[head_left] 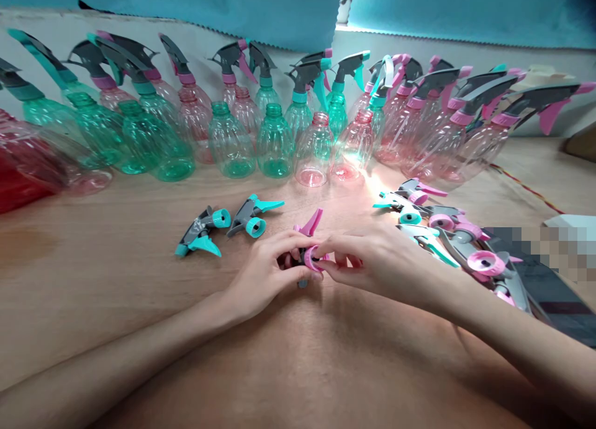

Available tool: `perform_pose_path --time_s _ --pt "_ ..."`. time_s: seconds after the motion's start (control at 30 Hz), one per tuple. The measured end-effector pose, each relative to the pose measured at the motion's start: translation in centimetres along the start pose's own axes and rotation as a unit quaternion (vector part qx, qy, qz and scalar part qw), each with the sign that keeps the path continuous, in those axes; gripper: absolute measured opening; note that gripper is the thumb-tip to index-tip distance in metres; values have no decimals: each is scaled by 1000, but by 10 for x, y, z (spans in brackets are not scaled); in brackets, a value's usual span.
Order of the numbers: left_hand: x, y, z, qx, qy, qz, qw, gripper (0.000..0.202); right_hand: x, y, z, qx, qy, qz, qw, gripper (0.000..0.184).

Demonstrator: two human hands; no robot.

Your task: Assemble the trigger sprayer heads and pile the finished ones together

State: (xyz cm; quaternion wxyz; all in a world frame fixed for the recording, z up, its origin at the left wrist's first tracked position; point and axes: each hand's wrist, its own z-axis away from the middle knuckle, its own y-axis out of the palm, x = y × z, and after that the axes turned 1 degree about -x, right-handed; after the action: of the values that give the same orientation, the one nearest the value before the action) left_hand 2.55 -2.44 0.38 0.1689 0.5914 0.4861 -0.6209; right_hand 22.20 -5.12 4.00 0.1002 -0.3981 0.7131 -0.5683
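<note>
A grey-and-pink spray head (309, 259) sits between two bare hands over a wooden worktop (116, 261), its pink trigger (313, 221) jutting toward 1 o'clock. The left hand (263, 264), reaching in from 8 o'clock, has its grip closed around the body of the piece; the right hand (372, 258), in from 4 o'clock, pinches the pink collar between thumb and forefinger. Toward 10 o'clock from the hands, two grey-and-turquoise spray heads (200, 230) lie side by side. Between 2 and 3 o'clock, a loose pile of spray heads (465, 235), pink and turquoise, spreads next to a dark flat panel (565, 305). From 10 to just past 12 o'clock, open-necked bottles (275, 143), green and pink, stand upright; among and behind them, and round to 2 o'clock, are bottles fitted with spray heads (433, 137). Turquoise cloth (233, 7) hangs beyond them at 12 o'clock, and a red object (18, 174) rests at the far left, past 9 o'clock.
</note>
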Motion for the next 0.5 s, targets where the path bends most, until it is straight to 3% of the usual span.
perform_pose_path --time_s 0.5 --pt "-8 5 7 13 -58 29 998 29 3 -11 -1 -12 -50 -8 999 10"
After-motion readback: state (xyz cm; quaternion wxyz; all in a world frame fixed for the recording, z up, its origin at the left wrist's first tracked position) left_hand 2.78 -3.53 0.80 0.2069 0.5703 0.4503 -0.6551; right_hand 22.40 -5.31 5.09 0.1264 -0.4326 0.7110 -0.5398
